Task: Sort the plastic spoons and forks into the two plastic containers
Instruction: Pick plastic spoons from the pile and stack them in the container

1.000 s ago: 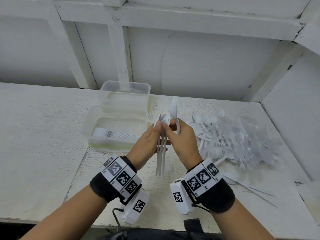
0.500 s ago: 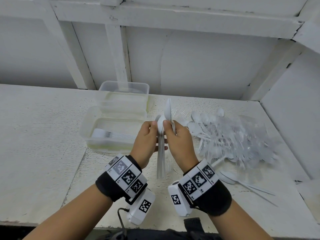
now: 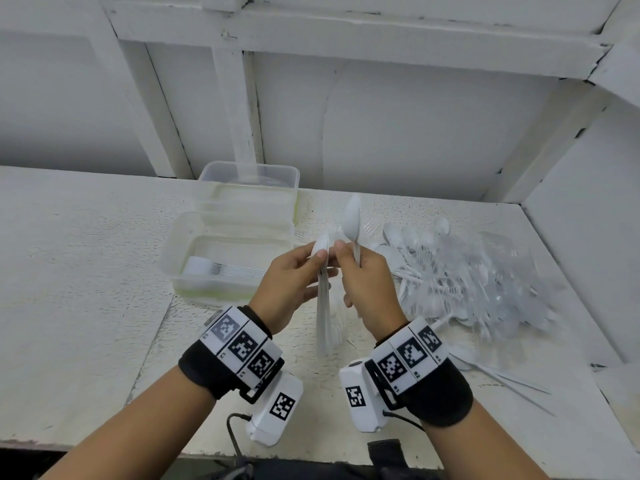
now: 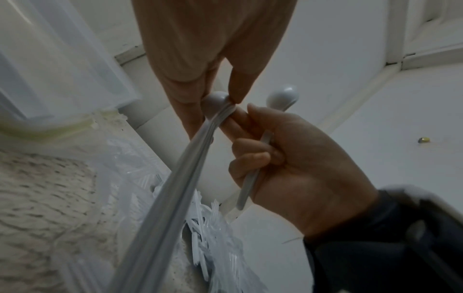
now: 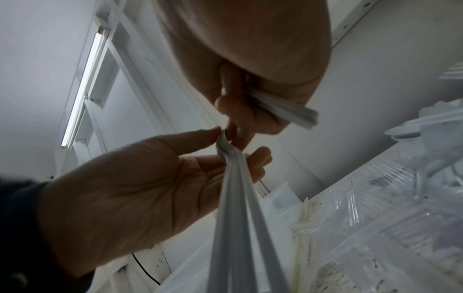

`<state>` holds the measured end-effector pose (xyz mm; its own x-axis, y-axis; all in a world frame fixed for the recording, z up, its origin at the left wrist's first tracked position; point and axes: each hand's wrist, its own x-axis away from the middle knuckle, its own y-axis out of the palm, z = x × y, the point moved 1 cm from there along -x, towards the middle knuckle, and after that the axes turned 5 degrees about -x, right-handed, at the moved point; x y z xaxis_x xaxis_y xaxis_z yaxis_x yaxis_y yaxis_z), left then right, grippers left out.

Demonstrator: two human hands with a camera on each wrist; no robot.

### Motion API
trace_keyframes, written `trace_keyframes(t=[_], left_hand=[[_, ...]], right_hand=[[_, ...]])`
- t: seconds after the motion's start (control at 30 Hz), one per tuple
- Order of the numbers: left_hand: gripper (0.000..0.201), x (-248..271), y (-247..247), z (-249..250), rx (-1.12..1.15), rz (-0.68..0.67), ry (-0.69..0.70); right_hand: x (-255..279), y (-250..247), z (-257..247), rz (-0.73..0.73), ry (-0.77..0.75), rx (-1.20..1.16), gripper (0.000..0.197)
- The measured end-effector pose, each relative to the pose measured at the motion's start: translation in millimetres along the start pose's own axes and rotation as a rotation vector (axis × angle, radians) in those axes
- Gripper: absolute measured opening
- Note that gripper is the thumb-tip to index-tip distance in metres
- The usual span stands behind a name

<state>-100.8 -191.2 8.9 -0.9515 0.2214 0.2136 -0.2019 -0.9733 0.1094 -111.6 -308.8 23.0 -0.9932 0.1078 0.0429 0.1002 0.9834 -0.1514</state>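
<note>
Two clear containers (image 3: 239,202) on the worktop (image 3: 86,289); nearer one holds stacked forks (image 3: 221,269). My left hand (image 3: 291,282) grips one nested spoon stack (image 3: 323,306); my right hand (image 3: 367,282) grips one spoon (image 3: 352,220). Unsorted cutlery pile (image 3: 467,275) lies right of the containers.
</note>
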Motion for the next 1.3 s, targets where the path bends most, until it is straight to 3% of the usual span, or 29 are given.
trace_keyframes(t=[0.33,0.53,0.67,0.83,1.0,1.3], left_hand=[[0.025,-3.2,-9.0,-0.7,0.010,-0.048,-0.054],[0.015,-9.2,-12.1,7.6,0.129,0.041,-0.044],[0.022,-11.1,-11.5,7.1,0.129,0.042,-0.041],[0.024,-7.5,-9.5,3.0,0.057,-0.014,0.000],[0.022,-3.5,-7.2,6.3,-0.033,-0.072,0.022],[0.024,-10.3,-22.0,12.7,-0.094,-0.018,0.015]], right_hand=[[2.2,-8.8,-9.2,-0.169,0.045,0.038,0.018],[3.7,-9.2,-4.2,-0.112,-0.012,0.063,0.017],[2.7,-1.4,-1.0,-0.123,-0.064,0.158,0.009],[-5.3,6.2,5.5,-0.015,0.024,-0.015,0.010],[-11.5,4.5,-3.8,-0.026,0.067,-0.162,0.016],[-9.2,7.5,-12.6,-0.117,0.005,-0.137,0.008]])
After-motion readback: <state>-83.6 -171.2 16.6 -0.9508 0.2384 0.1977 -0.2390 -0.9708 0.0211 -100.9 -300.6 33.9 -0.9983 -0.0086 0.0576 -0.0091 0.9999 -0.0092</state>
